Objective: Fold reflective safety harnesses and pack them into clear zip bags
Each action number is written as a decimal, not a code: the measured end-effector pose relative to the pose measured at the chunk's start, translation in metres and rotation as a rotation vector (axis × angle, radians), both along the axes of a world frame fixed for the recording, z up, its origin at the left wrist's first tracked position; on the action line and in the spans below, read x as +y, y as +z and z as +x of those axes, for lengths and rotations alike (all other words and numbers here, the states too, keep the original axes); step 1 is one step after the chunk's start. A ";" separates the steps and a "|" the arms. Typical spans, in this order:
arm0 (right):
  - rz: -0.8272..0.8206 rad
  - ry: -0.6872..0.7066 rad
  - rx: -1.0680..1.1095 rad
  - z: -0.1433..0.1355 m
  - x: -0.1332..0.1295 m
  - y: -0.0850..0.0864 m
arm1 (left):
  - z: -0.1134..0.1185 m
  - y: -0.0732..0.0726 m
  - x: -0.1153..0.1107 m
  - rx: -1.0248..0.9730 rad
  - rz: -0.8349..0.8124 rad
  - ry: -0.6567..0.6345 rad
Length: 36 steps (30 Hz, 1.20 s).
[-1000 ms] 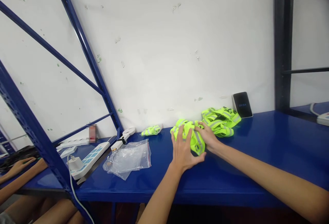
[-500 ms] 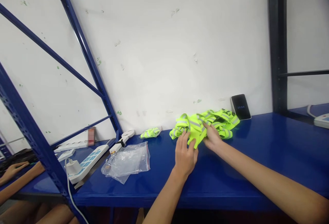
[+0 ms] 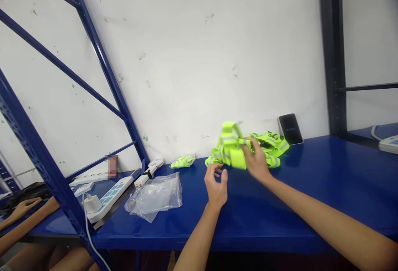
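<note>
My right hand pinches a neon yellow reflective strap with grey bands and lifts it, slightly blurred, above the blue tabletop. Behind it lies a loose heap of the same yellow strapping, partly covered by my hand and the raised piece. My left hand hovers just below and left of the strap, fingers curved and apart, holding nothing. Left of my hands, clear zip bags lie flat on the table. A small bundle of yellow strapping in clear plastic rests near the wall.
The blue table runs along a white wall. A phone-like display leans at the back right. A white handheld fan and a power strip lie left, near a blue shelf post. Another person's hand is beyond it.
My right hand has raised the strap off the heap. My left hand has come away from the strap and moved slightly down and left, its fingers parting.
</note>
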State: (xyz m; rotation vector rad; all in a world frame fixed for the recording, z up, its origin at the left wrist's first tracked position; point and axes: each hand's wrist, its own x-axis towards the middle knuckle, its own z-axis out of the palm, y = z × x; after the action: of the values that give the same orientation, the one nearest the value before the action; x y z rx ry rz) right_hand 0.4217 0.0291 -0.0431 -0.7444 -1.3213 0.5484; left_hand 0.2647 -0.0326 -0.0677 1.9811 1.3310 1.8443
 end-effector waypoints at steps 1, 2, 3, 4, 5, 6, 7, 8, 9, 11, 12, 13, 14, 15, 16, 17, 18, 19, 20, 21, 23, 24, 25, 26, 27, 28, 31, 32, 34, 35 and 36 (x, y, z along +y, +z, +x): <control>0.058 -0.063 -0.106 -0.001 -0.002 -0.001 | -0.001 0.000 0.001 -0.055 -0.029 -0.047; 0.107 -0.117 -0.183 -0.002 -0.003 -0.002 | -0.002 0.000 0.002 -0.108 -0.055 -0.101; 0.147 -0.156 -0.238 -0.003 -0.003 -0.003 | -0.002 -0.001 0.003 -0.155 -0.076 -0.153; 0.176 -0.164 -0.288 -0.005 -0.003 -0.005 | -0.003 -0.002 0.005 -0.191 -0.093 -0.196; 0.196 -0.169 -0.321 -0.006 -0.002 -0.006 | -0.002 -0.003 0.006 -0.218 -0.107 -0.224; 0.208 -0.173 -0.342 -0.007 -0.001 -0.008 | -0.002 -0.004 0.008 -0.241 -0.122 -0.230; 0.217 -0.173 -0.358 -0.008 -0.001 -0.009 | -0.001 -0.005 0.010 -0.262 -0.139 -0.220; 0.224 -0.170 -0.372 -0.009 -0.001 -0.010 | -0.001 -0.005 0.011 -0.282 -0.156 -0.207; 0.229 -0.162 -0.385 -0.009 -0.002 -0.012 | 0.000 -0.005 0.013 -0.304 -0.170 -0.203; 0.226 -0.139 -0.396 -0.011 -0.004 -0.012 | 0.001 -0.005 0.014 -0.345 -0.184 -0.236; 0.210 -0.124 -0.386 -0.011 -0.004 -0.012 | 0.000 -0.004 0.014 -0.353 -0.183 -0.263; 0.184 -0.109 -0.363 -0.011 -0.004 -0.011 | 0.000 -0.004 0.014 -0.344 -0.180 -0.285; 0.148 -0.105 -0.323 -0.011 -0.003 -0.010 | -0.001 -0.004 0.013 -0.316 -0.174 -0.293; 0.107 -0.114 -0.269 -0.010 -0.001 -0.009 | -0.002 -0.005 0.011 -0.267 -0.168 -0.288; 0.062 -0.133 -0.207 -0.008 0.003 -0.007 | -0.003 -0.006 0.010 -0.203 -0.166 -0.279; 0.018 -0.159 -0.140 -0.005 0.008 -0.007 | -0.004 -0.008 0.010 -0.132 -0.175 -0.277; -0.023 -0.185 -0.073 -0.002 0.013 -0.007 | -0.004 -0.010 0.010 -0.066 -0.201 -0.291; -0.067 -0.201 -0.005 0.000 0.019 -0.007 | -0.003 -0.012 0.012 -0.015 -0.247 -0.322; -0.116 -0.201 0.065 0.002 0.024 -0.009 | -0.003 -0.014 0.014 0.013 -0.304 -0.363; -0.168 -0.182 0.141 0.003 0.028 -0.010 | -0.002 -0.017 0.018 0.016 -0.361 -0.403; -0.262 -0.068 0.297 0.001 0.032 -0.014 | -0.002 -0.019 0.026 -0.018 -0.444 -0.454; -0.299 0.024 0.361 -0.002 0.032 -0.016 | -0.002 -0.020 0.030 -0.036 -0.468 -0.465; -0.325 0.130 0.406 -0.005 0.030 -0.017 | -0.004 -0.020 0.033 -0.043 -0.482 -0.469; -0.343 0.239 0.430 -0.010 0.028 -0.018 | -0.006 -0.020 0.036 -0.038 -0.483 -0.463; -0.361 0.338 0.440 -0.014 0.024 -0.018 | -0.009 -0.019 0.038 -0.022 -0.470 -0.449; -0.381 0.424 0.440 -0.017 0.021 -0.018 | -0.012 -0.017 0.039 -0.005 -0.438 -0.423; -0.464 0.619 0.415 -0.022 0.013 -0.015 | -0.021 -0.011 0.038 0.025 -0.283 -0.351; -0.494 0.667 0.387 -0.022 0.012 -0.013 | -0.023 -0.010 0.037 0.026 -0.249 -0.342; -0.529 0.721 0.295 -0.018 0.011 -0.012 | -0.024 -0.007 0.034 0.028 -0.238 -0.344; -0.531 0.727 0.242 -0.015 0.012 -0.011 | -0.024 -0.006 0.033 0.025 -0.248 -0.345; -0.524 0.722 0.194 -0.013 0.013 -0.011 | -0.024 -0.006 0.032 0.013 -0.261 -0.350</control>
State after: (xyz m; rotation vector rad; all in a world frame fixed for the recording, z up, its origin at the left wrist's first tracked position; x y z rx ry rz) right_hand 0.4090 0.0417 -0.0538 -0.5913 -1.2539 1.5487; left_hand 0.2410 -0.0010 -0.0740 1.9403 1.0777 1.4268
